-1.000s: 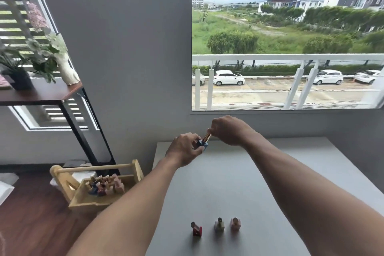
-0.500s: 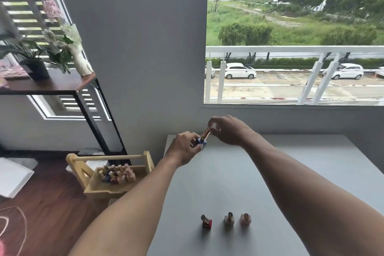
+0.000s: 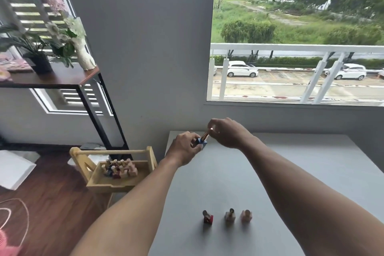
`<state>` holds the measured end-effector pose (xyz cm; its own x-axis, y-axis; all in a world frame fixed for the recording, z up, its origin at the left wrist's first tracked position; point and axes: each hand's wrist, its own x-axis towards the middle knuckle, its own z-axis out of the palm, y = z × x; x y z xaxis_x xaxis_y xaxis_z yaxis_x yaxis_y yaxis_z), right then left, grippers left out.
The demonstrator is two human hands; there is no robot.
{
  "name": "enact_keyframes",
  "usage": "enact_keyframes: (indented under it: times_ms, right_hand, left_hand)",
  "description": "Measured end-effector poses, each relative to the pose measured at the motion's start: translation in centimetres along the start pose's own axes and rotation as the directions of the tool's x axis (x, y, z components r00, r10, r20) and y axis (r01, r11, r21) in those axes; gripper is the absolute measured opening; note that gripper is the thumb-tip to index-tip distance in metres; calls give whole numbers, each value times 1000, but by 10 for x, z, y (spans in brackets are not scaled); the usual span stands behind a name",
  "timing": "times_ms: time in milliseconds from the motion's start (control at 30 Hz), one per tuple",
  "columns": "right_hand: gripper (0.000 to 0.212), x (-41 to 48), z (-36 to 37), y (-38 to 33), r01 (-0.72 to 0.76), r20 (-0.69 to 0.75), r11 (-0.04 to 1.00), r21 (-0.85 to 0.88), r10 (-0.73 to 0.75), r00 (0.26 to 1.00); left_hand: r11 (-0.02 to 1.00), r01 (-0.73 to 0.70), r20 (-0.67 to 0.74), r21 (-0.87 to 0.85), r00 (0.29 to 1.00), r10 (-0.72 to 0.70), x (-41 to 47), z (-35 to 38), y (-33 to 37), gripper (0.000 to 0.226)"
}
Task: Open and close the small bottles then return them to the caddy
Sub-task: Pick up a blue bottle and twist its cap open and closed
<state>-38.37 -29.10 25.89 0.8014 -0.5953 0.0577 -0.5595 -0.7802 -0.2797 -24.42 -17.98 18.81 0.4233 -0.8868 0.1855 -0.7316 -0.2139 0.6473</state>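
My left hand (image 3: 186, 148) grips a small blue bottle (image 3: 202, 141) above the far left part of the grey table (image 3: 311, 172). My right hand (image 3: 227, 132) pinches the bottle's copper-coloured cap (image 3: 205, 135) from the right; I cannot tell whether the cap is off the neck. Three more small bottles stand in a row near the table's front: a red bottle (image 3: 208, 217), a beige bottle (image 3: 230, 214) and a pink bottle (image 3: 246, 215). A wooden caddy (image 3: 97, 183) with a round handle stands left of the table and holds several small bottles (image 3: 119, 168).
A dark shelf on black legs (image 3: 62, 79) with a white vase (image 3: 84, 56) and potted plants stands at the left. The grey wall and a large window lie behind the table. Something white (image 3: 14, 169) lies on the wooden floor at the left.
The camera view has swung left and slightly down. Both hands stay on the blue bottle and its cap; the right fingers have shifted slightly on the cap.
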Motion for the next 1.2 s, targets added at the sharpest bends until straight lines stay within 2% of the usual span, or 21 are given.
enact_keyframes:
  times_ms: [100, 167, 300, 400, 567, 633, 700, 767, 900, 967, 1100, 1200]
  right_hand:
    - [44, 1, 5, -3, -33, -4, 989, -146, 32, 999]
    - [51, 0, 7, -3, -49, -18, 983, -175, 47, 999]
    - [33, -7, 6, -1, -10, -27, 1000, -17, 10, 1000]
    - [24, -8, 6, -2, -2, -3, 1000, -7, 2, 1000]
    - [56, -10, 14, -5, -53, -28, 989, -141, 50, 998]
    - [51, -12, 16, -6, -59, -44, 995, -79, 56, 997]
    - [36, -13, 16, -5, -25, -14, 999, -24, 25, 1000]
    - [27, -13, 17, -5, -11, 15, 1000, -24, 12, 1000]
    - [42, -12, 20, -7, -33, -25, 985, -167, 30, 999]
    - [45, -13, 22, -7, -39, -49, 989, -144, 32, 998]
    - [29, -16, 22, -2, -35, -9, 999, -25, 35, 999]
    - [32, -16, 22, -1, -55, 16, 996, -76, 56, 998]
  left_hand:
    - [1000, -11, 19, 11, 1000, 11, -3, 2, -1, 21]
    - [1000, -8, 20, 10, 1000, 8, -6, 4, -2, 21]
    - [1000, 16, 18, 6, 1000, -16, -10, 3, -4, 24]
    - [1000, 27, 18, 11, 999, -27, -13, 3, -5, 23]
    - [999, 33, 33, 18, 999, -34, -17, 6, -3, 21]
    - [999, 36, 37, 26, 999, -37, -18, 6, -3, 20]
    - [999, 37, 39, 37, 999, -38, -18, 6, -4, 20]
    - [998, 37, 43, 48, 998, -39, -18, 5, -5, 20]
    - [998, 36, 50, 48, 998, -38, -19, 5, -3, 21]
    - [998, 33, 50, 54, 998, -36, -20, 6, -2, 21]
    - [998, 39, 53, 53, 998, -42, -22, 7, -3, 18]
    - [997, 39, 60, 59, 997, -42, -22, 9, -3, 19]
